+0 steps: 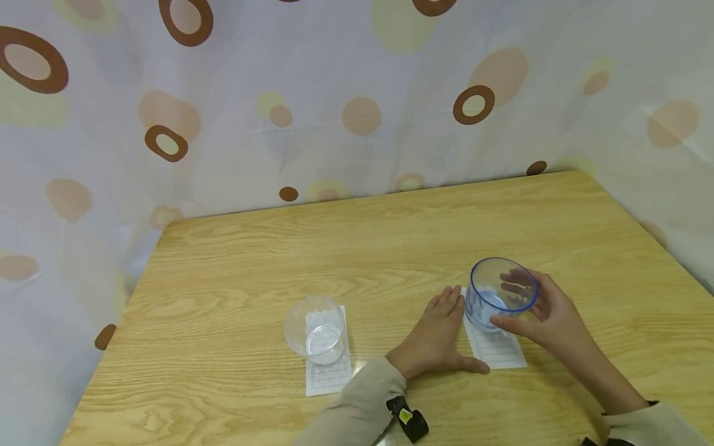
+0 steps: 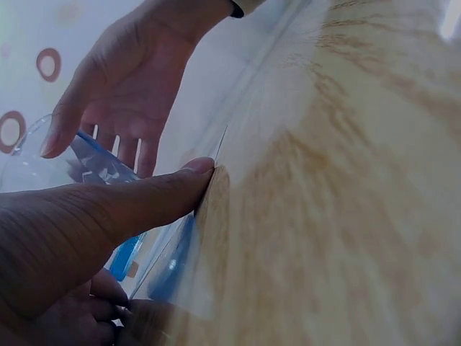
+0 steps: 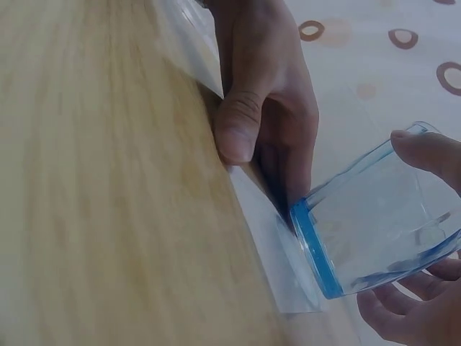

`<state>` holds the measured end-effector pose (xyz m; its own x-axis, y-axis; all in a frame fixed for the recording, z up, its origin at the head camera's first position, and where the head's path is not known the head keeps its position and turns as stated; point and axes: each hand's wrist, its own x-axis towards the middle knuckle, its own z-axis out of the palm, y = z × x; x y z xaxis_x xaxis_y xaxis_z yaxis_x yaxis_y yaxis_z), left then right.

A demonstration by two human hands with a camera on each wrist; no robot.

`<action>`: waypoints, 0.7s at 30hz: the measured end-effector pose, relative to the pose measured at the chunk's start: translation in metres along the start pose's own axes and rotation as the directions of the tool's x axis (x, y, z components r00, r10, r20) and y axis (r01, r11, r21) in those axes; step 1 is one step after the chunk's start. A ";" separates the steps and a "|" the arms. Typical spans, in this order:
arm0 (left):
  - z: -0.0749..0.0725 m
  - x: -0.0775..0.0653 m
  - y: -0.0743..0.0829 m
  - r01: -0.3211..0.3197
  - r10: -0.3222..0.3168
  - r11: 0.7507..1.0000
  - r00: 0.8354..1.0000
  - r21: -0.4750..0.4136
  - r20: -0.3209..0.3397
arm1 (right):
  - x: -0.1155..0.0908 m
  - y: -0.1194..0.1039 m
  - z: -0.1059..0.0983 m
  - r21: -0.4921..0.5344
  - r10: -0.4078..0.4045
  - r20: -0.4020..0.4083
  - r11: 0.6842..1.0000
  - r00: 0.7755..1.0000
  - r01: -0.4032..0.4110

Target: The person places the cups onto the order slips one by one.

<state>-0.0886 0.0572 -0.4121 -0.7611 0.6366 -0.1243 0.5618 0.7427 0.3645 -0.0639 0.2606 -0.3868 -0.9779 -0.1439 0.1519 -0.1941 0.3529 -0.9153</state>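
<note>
In the head view, my right hand (image 1: 549, 316) holds a clear blue-rimmed glass (image 1: 481, 310), thumb on the near side and fingers around the far side. The glass is over a lined white paper slip (image 1: 499, 352); whether its base touches the slip I cannot tell. Its thick blue base (image 3: 317, 249) shows in the right wrist view. My left hand (image 1: 435, 341) rests on the table along the slip's left side, fingers extended and thumb spread toward the slip's near edge. Nothing is gripped in it.
A second clear glass (image 1: 299, 331), without a blue rim, stands on another lined slip (image 1: 329, 383) to the left. The wooden table (image 1: 234, 291) meets a patterned curtain (image 1: 323, 74) at the back. A black strap (image 1: 407, 419) is on the left sleeve.
</note>
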 end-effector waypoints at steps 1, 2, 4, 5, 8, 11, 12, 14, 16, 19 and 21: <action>0.000 0.000 0.000 -0.001 0.001 1.000 1.000 -0.004 -0.005 | -0.001 0.000 0.000 -0.001 0.000 -0.002 1.000 1.000 0.000; 0.000 0.001 0.001 -0.003 0.003 1.000 1.000 -0.010 -0.008 | -0.002 0.001 0.000 0.000 0.000 -0.001 1.000 1.000 0.000; 0.000 0.001 0.001 -0.002 0.002 1.000 1.000 -0.017 -0.013 | -0.004 0.003 0.000 -0.004 -0.001 -0.004 1.000 1.000 0.001; 0.000 0.001 0.002 0.000 0.000 1.000 1.000 -0.016 -0.013 | -0.005 0.003 0.000 -0.008 0.000 -0.009 1.000 1.000 0.000; 0.001 0.000 0.003 0.009 -0.009 1.000 1.000 -0.018 -0.004 | -0.010 0.006 0.002 -0.013 0.006 -0.019 1.000 1.000 -0.006; 0.003 -0.001 0.004 0.007 -0.007 1.000 1.000 -0.014 0.010 | -0.015 0.009 0.003 -0.021 0.013 -0.035 1.000 0.999 -0.014; 0.004 -0.001 0.004 0.006 -0.005 1.000 1.000 -0.014 0.013 | -0.016 0.010 0.004 -0.019 0.012 -0.037 1.000 0.999 -0.013; 0.004 -0.001 0.005 0.002 -0.002 1.000 1.000 0.002 0.009 | -0.018 0.011 0.004 -0.013 0.004 -0.040 1.000 0.999 -0.005; 0.005 -0.001 0.005 0.005 -0.005 1.000 1.000 0.009 0.003 | -0.018 0.012 0.005 -0.005 -0.003 -0.040 1.000 0.999 0.003; 0.006 -0.002 0.006 0.010 -0.011 1.000 1.000 0.015 0.006 | -0.020 0.012 0.006 -0.010 -0.006 -0.041 1.000 0.999 0.006; 0.007 -0.002 0.006 0.009 -0.009 1.000 1.000 0.013 0.012 | -0.021 0.012 0.006 -0.024 -0.001 -0.047 1.000 0.999 0.000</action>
<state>-0.0811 0.0618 -0.4156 -0.7624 0.6321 -0.1387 0.5590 0.7512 0.3511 -0.0449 0.2621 -0.4037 -0.9802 -0.1010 0.1705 -0.1963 0.3752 -0.9059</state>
